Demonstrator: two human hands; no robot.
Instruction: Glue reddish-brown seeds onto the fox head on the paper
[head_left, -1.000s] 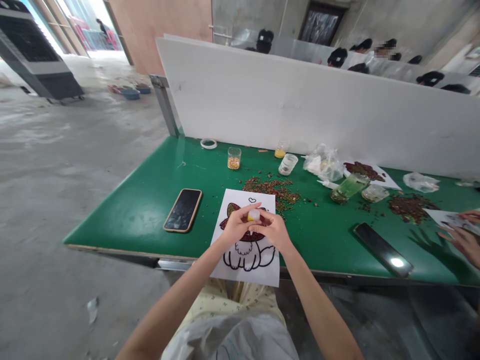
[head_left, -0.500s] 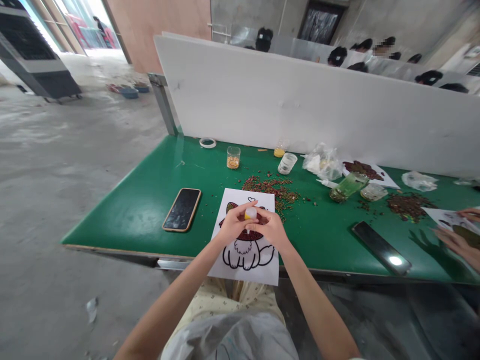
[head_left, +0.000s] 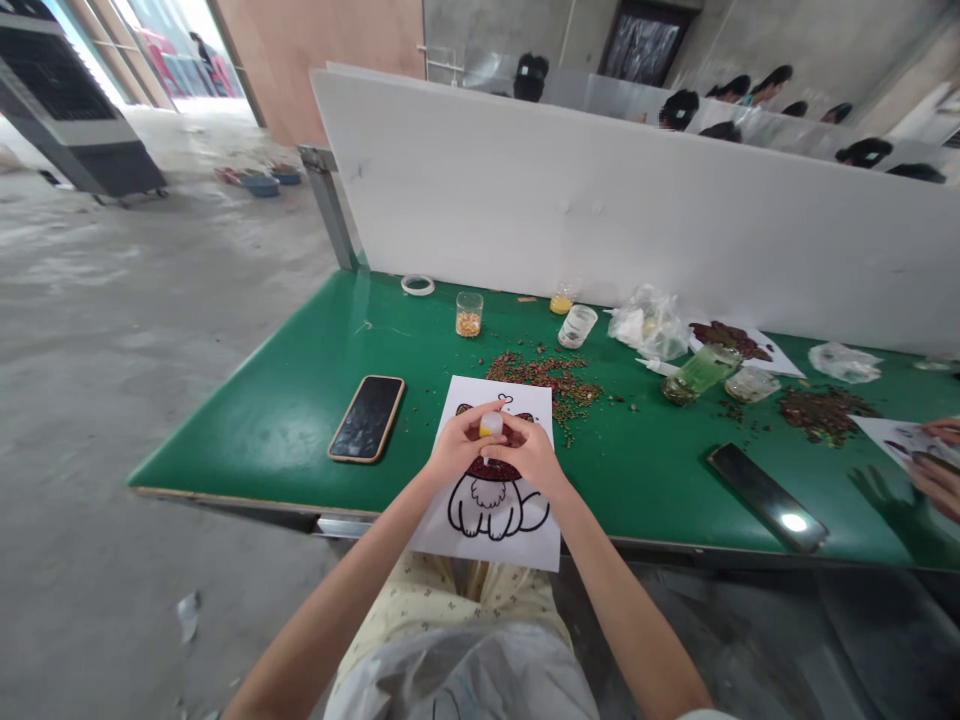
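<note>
Between my two hands is a small glue bottle, whitish with a yellow band, its narrow nozzle pointing down. My left hand is closed around it from the left. My right hand grips it from the right, and the fingers of both hands meet around it. Beneath them lies a white sheet with a black-outlined cartoon animal. Dark reddish grains fill the animal's head, which my hands partly cover. The sheet's lower edge hangs past the table edge.
Loose red and green grains are scattered behind the sheet on the green table. A phone lies left, and another phone with its light on lies right. A cup of yellow grains stands behind. Another person's hand is at far right.
My hands and the glue bottle have shifted slightly left over the animal's head. At far right, the other person's hand has moved a little to the right.
</note>
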